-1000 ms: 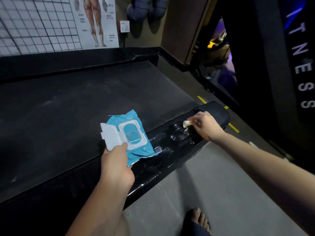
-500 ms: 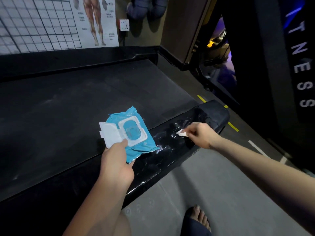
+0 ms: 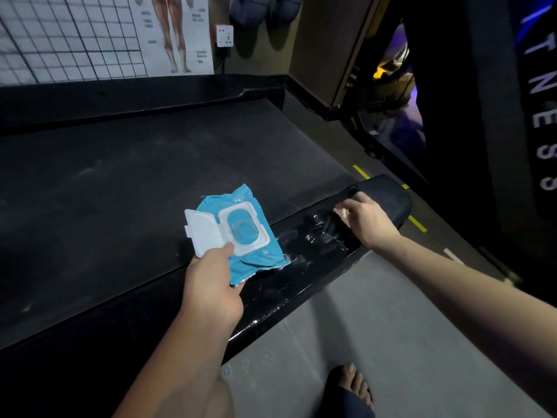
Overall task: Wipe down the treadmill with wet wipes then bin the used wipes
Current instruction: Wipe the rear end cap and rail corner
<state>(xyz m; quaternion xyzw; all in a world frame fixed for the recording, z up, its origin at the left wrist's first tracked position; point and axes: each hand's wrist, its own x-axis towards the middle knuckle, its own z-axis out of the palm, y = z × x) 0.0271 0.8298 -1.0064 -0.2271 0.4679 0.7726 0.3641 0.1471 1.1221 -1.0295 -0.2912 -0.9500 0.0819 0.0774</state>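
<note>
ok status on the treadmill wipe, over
left hand grips wipes pack, lid open. right hand presses wipe on wet side rail. bin not in view, nothing in the way.

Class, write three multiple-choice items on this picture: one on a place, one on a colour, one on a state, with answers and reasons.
1. Where is the right hand? A) on the belt B) at the side rail C) on the floor
2. What colour is the pack? A) blue B) red C) green
3. How is its lid? A) open B) shut C) torn off
Answers: 1 B, it holds the wipe at the wet side rail; 2 A, the wrapper is blue; 3 A, the white flap lies folded back.
</note>
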